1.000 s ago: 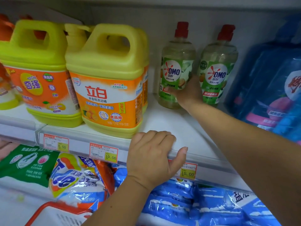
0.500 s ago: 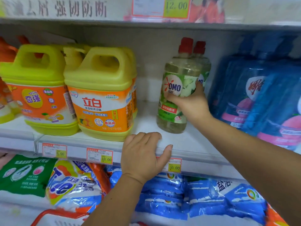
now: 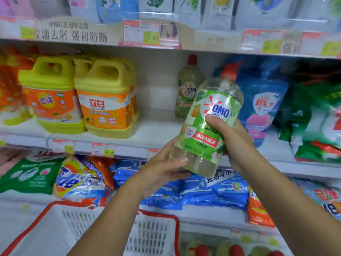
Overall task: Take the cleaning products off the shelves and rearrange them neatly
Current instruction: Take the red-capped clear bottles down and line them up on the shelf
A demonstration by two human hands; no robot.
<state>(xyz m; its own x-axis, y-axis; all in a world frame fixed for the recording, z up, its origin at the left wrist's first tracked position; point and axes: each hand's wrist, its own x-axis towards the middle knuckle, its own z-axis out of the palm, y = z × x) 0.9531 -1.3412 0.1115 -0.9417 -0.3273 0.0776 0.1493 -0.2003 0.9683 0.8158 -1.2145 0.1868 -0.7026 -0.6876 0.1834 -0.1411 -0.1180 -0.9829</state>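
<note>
- The bottle (image 3: 208,126) is off the shelf (image 3: 129,143). A second ago it stood at the back next to its twin, and half a second ago it had been dragged to the front edge. Now it hangs in the air at centre right of the frame, tilted with its red cap toward the upper right.
- The right hand (image 3: 235,143) grips it round the middle, thumb curled across the green label and the other fingers wrapped behind, out of sight.
- The left hand (image 3: 160,169) has left the shelf edge, where it was resting, and come up to the bottle's base. Its thumb lies on the clear lower wall and its fairly straight fingers reach underneath (more a cradle than a clamp, as far as I can tell).
- The second bottle (image 3: 188,89) is alone at the back of the shelf, upright, with a bare stretch of shelf in front of it.
- The jugs (image 3: 105,100) at centre left have not moved.
- For the task, I judge the first take-off done for this bottle. It is well supported by both hands and ready to be set down, perhaps in the white basket (image 3: 55,228) at lower left. The second bottle looks like the next one to come out.
</note>
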